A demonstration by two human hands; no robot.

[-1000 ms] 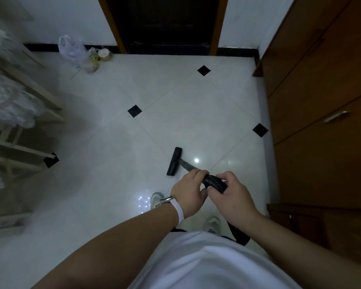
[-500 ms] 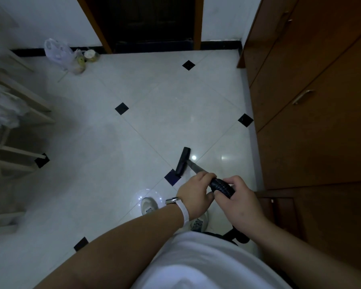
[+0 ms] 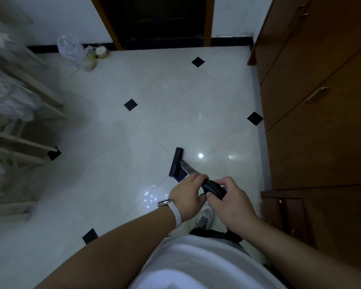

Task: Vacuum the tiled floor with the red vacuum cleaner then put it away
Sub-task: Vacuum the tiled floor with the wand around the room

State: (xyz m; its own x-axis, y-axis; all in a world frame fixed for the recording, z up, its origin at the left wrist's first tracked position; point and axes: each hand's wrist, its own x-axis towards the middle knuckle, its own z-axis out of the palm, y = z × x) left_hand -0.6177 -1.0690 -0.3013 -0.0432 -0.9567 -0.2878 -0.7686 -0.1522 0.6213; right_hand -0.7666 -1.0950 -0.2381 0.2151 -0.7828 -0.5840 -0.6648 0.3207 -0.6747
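Note:
The black floor nozzle (image 3: 176,162) of the vacuum cleaner lies flat on the white tiled floor (image 3: 175,105), over a small dark tile. A grey wand (image 3: 188,169) runs from it up to my hands. My left hand (image 3: 187,196), with a white watch strap at the wrist, grips the wand's upper end. My right hand (image 3: 229,202) grips the black ribbed hose (image 3: 213,188) just behind it. The hose drops past my right wrist toward my waist. The red body of the vacuum is out of view.
Brown wooden cabinets (image 3: 321,101) line the right side. A pale wooden rack (image 3: 19,122) with white bags stands on the left. A plastic bag (image 3: 71,49) and small items sit by the far wall, beside a dark doorway (image 3: 158,19). My shoe (image 3: 204,217) shows below my hands.
The nozzle has slid a little left and toward me across the tiles, onto the small dark tile. Both hands keep the same grip on wand and hose.

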